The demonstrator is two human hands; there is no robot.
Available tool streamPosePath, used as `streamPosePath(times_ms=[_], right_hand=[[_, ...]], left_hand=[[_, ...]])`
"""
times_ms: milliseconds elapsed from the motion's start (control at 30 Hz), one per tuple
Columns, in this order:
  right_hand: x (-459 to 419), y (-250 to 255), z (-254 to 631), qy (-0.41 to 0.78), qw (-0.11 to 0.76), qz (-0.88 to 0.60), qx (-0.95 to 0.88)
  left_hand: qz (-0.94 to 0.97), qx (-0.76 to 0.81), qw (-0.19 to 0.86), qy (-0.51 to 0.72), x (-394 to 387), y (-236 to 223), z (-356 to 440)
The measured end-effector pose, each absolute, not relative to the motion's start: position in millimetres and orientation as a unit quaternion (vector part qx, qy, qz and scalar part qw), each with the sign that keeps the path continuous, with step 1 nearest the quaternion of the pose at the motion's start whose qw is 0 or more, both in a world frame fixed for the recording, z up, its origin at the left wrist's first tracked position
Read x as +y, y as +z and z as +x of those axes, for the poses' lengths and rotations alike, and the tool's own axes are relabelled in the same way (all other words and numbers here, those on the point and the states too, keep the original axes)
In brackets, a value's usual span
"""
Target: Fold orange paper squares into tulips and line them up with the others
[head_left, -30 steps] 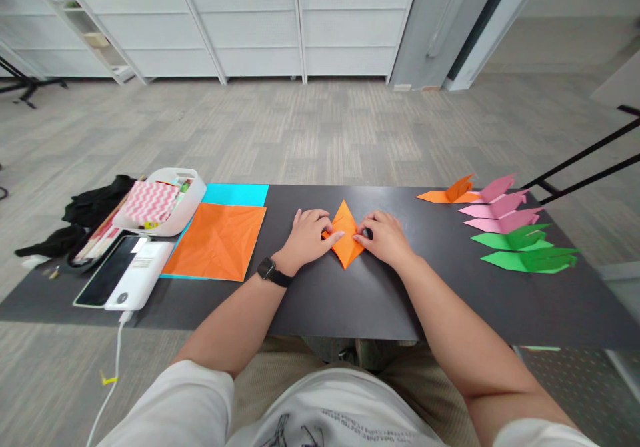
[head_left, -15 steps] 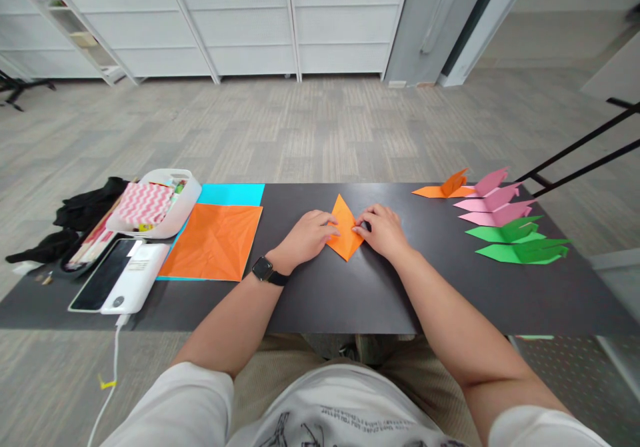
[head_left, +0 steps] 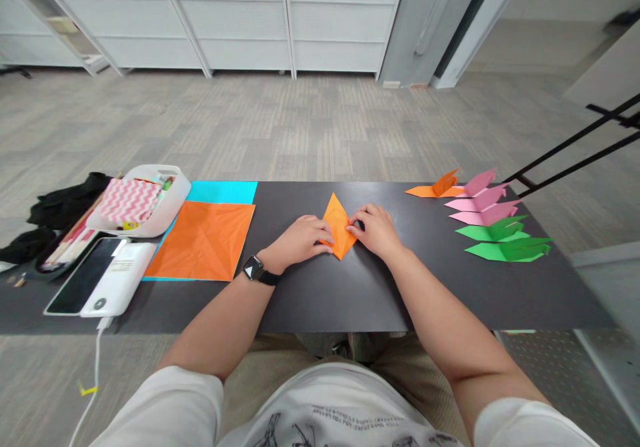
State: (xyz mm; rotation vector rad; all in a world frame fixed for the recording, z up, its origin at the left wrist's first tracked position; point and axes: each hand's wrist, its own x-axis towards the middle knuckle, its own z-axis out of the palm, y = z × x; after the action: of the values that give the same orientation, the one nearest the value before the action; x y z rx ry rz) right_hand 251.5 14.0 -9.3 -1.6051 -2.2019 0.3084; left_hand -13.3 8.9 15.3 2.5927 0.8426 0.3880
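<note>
Dark tabletop (head_left: 345,300), orange diamond (head_left: 339,226) mid-fold

It lies between both hands. The right hand (head_left: 379,231) seems to pinch its right corner, thumb to forefinger; the left hand's (head_left: 301,239) fingers bunch at the left edge, grip unclear. Creasing looks underway; a neat next fold calls for matched edges.

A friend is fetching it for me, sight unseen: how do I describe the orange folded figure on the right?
Find the long dark table. On its right side, folded pink figures and green figures lie in a row. The orange figure is at the row's far end, the only orange one there.
</note>
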Motion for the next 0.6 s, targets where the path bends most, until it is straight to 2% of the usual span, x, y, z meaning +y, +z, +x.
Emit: streamPosePath(times_ms=[300,600], right_hand=[[15.2,-7.6,252.8,0.129,0.222,-0.567,-0.783],[11.3,14.6,258.8,0.201,0.291,-0.429,-0.831]], left_hand=[[0.921,0.301,0.179,0.168,7.2,15.7,-10.2],[0.853,0.36,0.161,0.343,4.1,25.0,-10.4]])
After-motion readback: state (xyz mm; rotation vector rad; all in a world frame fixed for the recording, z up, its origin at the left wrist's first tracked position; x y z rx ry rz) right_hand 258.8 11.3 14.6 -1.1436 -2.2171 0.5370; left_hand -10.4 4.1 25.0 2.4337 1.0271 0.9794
